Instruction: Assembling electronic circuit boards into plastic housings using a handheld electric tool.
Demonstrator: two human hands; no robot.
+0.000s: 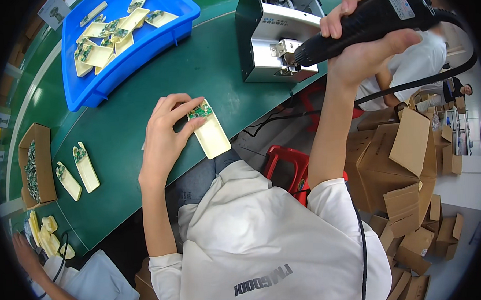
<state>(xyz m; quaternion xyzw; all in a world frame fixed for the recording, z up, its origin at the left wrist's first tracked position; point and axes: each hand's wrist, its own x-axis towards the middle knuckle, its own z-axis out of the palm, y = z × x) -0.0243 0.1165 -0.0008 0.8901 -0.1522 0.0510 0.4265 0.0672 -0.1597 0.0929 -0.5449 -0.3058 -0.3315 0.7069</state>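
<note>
housing [214, 138] is pinched by left hand [165, 125], electric screwdriver [366, 22] gripped by right hand [361, 60]. circuit board [202, 112] could be dislodged by tilting.

Clock positions are read from the cream shell [214, 136] held in the left hand [167, 123]. At 12, an open lane of green tabletop [212, 54] is left between blue tray [101, 86] and screw feeder [255, 61]. At 9, bare surface is bounded by two loose shells [89, 170], then a cardboard box [46, 158]. At 11, low passage is blocked by the tray's wall. At 1–2, the feeder's front is obstructed by the electric screwdriver [353, 32] gripped in the right hand [365, 59]. At 3, space is crossed by a black cable [399, 89].
</note>
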